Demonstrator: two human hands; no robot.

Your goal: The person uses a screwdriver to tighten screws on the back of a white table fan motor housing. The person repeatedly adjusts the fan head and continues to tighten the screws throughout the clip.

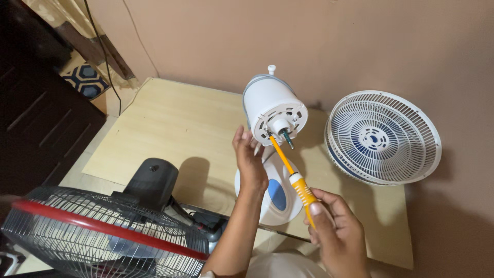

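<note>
On a pale wooden board (170, 128) against the wall, the right hand (334, 226) closes around a yellow screwdriver (293, 177), its tip at the front plate of a white fan motor housing (272, 105). The left hand (249, 159), fingers loosely curled, steadies the housing from below; keeping the shaft square to the screw likely prevents slipping.

Bare board (170, 128) left of motor housing (272, 105) open; white grille (383, 136) blocks right, black fan (103, 231) crowds near-left.
</note>
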